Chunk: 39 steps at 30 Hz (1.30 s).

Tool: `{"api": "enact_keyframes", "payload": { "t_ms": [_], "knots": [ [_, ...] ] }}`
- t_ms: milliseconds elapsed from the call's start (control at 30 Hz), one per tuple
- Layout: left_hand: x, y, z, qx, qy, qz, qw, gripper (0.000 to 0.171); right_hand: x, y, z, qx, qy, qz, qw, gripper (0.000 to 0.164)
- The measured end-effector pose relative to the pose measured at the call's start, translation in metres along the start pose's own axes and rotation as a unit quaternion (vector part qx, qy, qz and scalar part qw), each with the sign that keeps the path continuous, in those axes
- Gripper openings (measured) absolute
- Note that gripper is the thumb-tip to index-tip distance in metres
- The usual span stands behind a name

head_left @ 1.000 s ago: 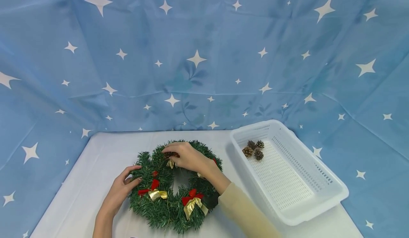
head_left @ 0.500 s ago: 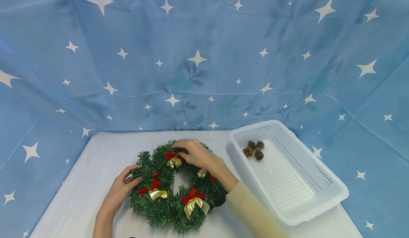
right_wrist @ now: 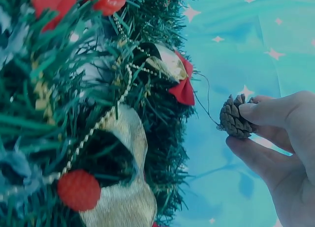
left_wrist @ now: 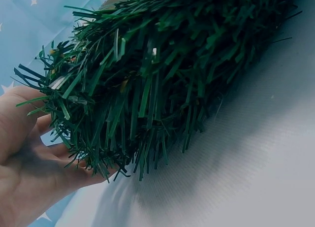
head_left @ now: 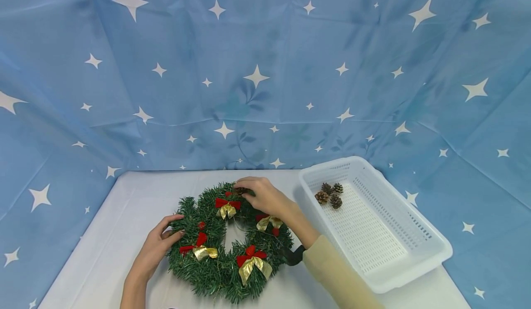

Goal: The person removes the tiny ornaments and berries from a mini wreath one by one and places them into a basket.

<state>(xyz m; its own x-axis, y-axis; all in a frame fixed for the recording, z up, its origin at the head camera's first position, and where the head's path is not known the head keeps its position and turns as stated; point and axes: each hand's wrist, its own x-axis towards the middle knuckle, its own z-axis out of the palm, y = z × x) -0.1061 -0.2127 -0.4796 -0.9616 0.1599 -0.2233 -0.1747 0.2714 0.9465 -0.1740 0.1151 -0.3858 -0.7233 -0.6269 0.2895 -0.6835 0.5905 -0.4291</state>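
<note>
A green tinsel wreath [head_left: 195, 272] with red and gold bows lies on the white table. Over its far side, my right hand [head_left: 263, 198] pinches a small brown pine cone [right_wrist: 235, 117] between thumb and fingers. A thin wire loop [right_wrist: 208, 91] trails from the cone toward the wreath in the right wrist view. Around the wreath's left edge, my left hand [head_left: 155, 247] holds the greenery, thumb on the near side and fingers on the far side. Its fingers are partly hidden by the tinsel in the left wrist view.
On the right stands a white perforated plastic basket [head_left: 408, 276], with several pine cones [head_left: 329, 195] in its far left corner. A blue star-patterned cloth [head_left: 257, 37] hangs behind the white tablecloth [head_left: 145, 194]. A gold bead string [right_wrist: 88, 136] and red berries [right_wrist: 78, 190] decorate the wreath.
My right hand has moved right along the wreath's far side with the pine cone, uncovering the far red and gold bow. My left hand has stayed in place.
</note>
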Motion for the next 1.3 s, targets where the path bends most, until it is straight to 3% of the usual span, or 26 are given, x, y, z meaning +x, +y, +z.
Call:
{"api": "enact_keyframes", "payload": {
  "t_ms": [633,967,1300],
  "knots": [
    [0.005,0.000,0.002,-0.008,-0.008,-0.006,0.9999,0.058,-0.023,0.015,-0.020,-0.042,0.023,0.005,0.999,0.032],
    [-0.001,-0.003,0.000,-0.003,-0.011,-0.028,0.9995,0.059,-0.043,0.023,-0.031,-0.036,0.036,0.022,0.998,0.033],
    [0.002,0.002,0.000,-0.003,-0.012,-0.020,0.9997,0.061,-0.058,0.035,-0.054,-0.022,0.055,0.047,0.997,0.039]
  ]
}}
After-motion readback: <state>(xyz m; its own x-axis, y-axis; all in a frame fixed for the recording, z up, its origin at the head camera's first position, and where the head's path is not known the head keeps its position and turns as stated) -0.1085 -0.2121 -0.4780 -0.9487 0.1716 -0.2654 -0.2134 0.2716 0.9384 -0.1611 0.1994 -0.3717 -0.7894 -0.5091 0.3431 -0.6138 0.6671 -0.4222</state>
